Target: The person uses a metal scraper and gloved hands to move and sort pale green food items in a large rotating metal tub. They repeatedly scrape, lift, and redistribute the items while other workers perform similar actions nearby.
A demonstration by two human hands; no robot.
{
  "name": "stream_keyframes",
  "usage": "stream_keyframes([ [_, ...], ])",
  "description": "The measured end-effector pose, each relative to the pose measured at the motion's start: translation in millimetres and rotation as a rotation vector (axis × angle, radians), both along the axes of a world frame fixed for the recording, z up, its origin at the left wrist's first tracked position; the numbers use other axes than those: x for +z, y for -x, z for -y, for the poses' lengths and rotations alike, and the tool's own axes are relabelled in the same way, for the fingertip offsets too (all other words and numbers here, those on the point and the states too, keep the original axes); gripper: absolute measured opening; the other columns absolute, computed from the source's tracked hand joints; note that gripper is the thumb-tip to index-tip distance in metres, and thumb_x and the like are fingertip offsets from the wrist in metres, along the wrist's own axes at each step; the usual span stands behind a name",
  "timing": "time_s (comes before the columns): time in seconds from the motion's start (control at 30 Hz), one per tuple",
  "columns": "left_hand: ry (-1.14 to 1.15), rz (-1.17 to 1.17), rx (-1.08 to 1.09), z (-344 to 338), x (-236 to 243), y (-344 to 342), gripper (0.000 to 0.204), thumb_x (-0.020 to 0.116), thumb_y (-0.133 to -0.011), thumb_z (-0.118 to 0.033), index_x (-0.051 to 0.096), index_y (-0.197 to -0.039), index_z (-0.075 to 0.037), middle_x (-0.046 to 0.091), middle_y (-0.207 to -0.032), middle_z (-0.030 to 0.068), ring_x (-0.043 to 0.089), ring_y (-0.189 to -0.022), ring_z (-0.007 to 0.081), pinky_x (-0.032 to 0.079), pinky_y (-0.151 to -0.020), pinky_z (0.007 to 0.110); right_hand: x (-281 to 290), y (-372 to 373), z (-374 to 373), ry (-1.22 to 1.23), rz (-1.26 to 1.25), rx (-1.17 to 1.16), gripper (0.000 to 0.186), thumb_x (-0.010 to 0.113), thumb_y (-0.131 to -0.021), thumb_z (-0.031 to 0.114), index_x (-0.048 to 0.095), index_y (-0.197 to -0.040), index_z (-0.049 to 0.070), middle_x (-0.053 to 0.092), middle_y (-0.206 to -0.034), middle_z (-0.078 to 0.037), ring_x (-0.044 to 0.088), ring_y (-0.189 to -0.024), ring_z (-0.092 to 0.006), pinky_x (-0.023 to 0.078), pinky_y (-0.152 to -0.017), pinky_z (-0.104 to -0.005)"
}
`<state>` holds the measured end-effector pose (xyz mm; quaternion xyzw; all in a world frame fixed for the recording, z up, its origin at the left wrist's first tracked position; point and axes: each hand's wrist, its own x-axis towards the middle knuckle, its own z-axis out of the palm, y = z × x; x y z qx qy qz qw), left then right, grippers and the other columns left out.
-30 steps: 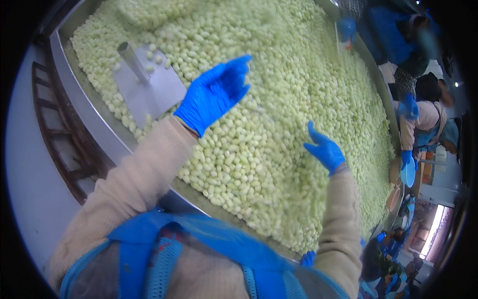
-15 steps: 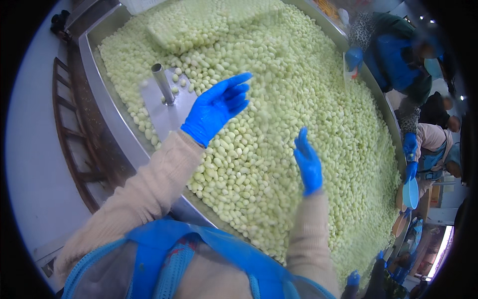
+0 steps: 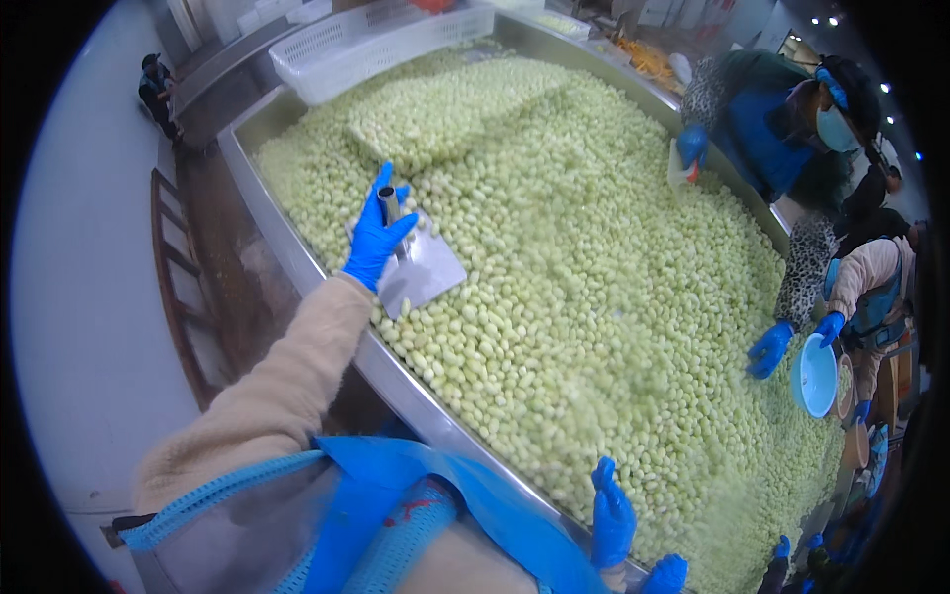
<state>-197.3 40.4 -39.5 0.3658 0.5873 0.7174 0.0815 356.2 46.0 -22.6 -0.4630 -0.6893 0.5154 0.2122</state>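
While the right hand (image 3: 613, 517) is empty and loose by the vat's near rim (image 3: 433, 420), the left hand (image 3: 374, 243) surrounds the handle (image 3: 389, 205) of a metal scoop (image 3: 427, 272) lying left on pale green fruit (image 3: 633, 327), whether gripping I cannot tell

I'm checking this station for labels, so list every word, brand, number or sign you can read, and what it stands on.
None: no text can be read in this view.
Metal scoop: no lettering visible.
White perforated crate: none I can make out.
Light blue basin: nothing readable.
Red marks at the wearer's chest: too blurred to tell whether they are letters.
Background: too small and blurred to read.
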Motion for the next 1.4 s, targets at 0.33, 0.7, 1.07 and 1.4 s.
stream_keyframes([
  [0.33, 0.177, 0.345, -0.117, -29.8, -7.5, 15.9, 0.024, 0.065, -0.096, -0.024, 0.07, -0.106, -0.002, 0.074, -0.105, 0.0114, 0.051, -0.06, 0.0066, 0.054, -0.073, 0.031, -15.5, 51.7, 58.4, -0.817, 0.482, -0.232, 0.044, 0.053, -0.084, -0.008, 0.067, -0.125, 0.002, 0.064, -0.087, -0.017, 0.06, -0.078, -0.0318, 0.049, -0.07, -0.0398],
  [0.7, -0.003, -0.211, -0.966, -176.8, 145.4, -58.5, 0.039, 0.055, -0.101, -0.038, 0.071, -0.099, -0.002, 0.074, -0.106, 0.0132, 0.065, -0.074, 0.0109, 0.055, -0.063, 0.024, -10.5, 58.8, 58.1, -0.651, 0.442, -0.381, 0.048, 0.049, -0.081, -0.011, 0.069, -0.122, 0.002, 0.069, -0.12, -0.016, 0.067, -0.104, -0.032, 0.049, -0.096, -0.0406],
  [1.07, 1.04, -0.502, -1.03, -228.1, 33.4, -155.8, 0.027, 0.075, -0.086, -0.016, 0.076, -0.113, -0.016, 0.071, -0.102, 0.0083, 0.063, -0.084, 0.0163, 0.052, -0.073, 0.03, -15.4, 58.9, 65.8, -0.569, 0.552, -0.45, 0.048, 0.047, -0.079, -0.014, 0.071, -0.118, 0.002, 0.071, -0.117, -0.016, 0.068, -0.107, -0.0324, 0.047, -0.103, -0.0462],
  [1.4, 0.678, 0.196, -1.016, -224.5, -19.7, -181.4, 0.024, 0.073, -0.088, -0.032, 0.079, -0.104, -0.016, 0.07, -0.101, 0.0055, 0.058, -0.074, 0.0135, 0.049, -0.063, 0.028, -4.4, 65.0, 52.2, -0.67, 0.504, -0.512, 0.038, 0.052, -0.082, -0.01, 0.074, -0.112, 0.002, 0.073, -0.107, -0.015, 0.07, -0.096, -0.0307, 0.051, -0.094, -0.0428],
])
